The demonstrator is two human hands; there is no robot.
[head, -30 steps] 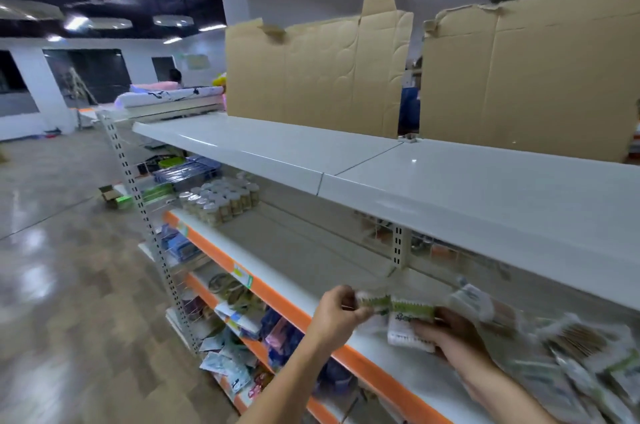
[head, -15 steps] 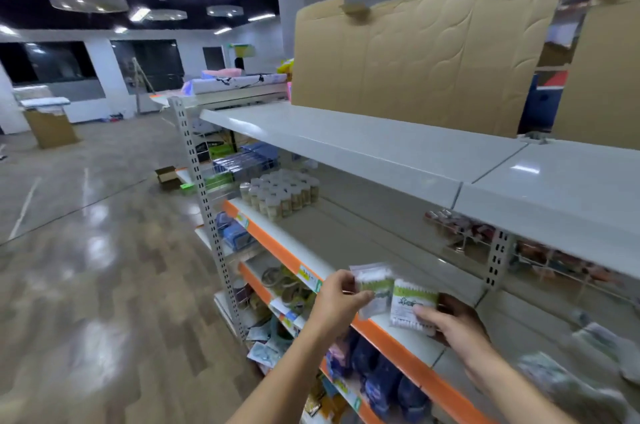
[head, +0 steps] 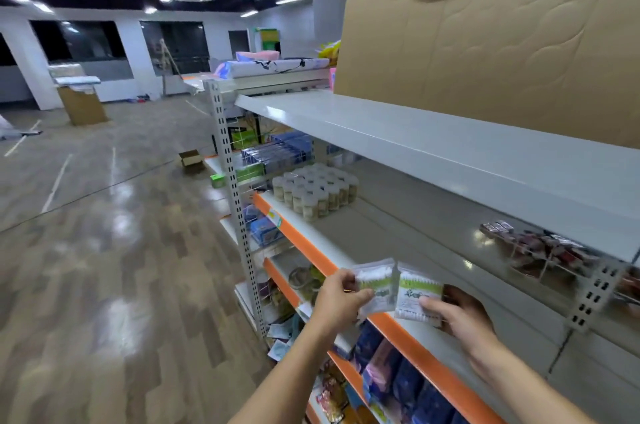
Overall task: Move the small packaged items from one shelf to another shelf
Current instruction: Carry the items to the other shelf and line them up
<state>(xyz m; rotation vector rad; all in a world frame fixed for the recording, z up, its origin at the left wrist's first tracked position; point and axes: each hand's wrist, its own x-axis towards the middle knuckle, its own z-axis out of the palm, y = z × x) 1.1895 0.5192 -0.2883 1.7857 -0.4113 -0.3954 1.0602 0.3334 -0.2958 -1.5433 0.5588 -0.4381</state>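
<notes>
Nearest the camera, 2 bare forearms reach up from the bottom edge toward the shelving. The left hand pinches a clear packet with a green band, thumb across its front and fingers curled behind its left edge. The right hand grips a second packet, white and green, with its thumb pressed on the front and the other fingers wrapped behind. The 2 packets are side by side and touching, held in the air just above the orange front edge of the middle shelf.

Below that edge, dark blue and pink bags fill the lower shelf. Further along the middle shelf, at its left end, stands a block of small white-capped jars. Under the top shelf, to the right, dark red packets show through the back panel; they are blurred. The white top shelf carries a tall sheet of brown cardboard standing upright at its back. Beyond the upright post, a small open carton sits on the glossy wood-pattern floor, with a larger cardboard box near the white far wall.
</notes>
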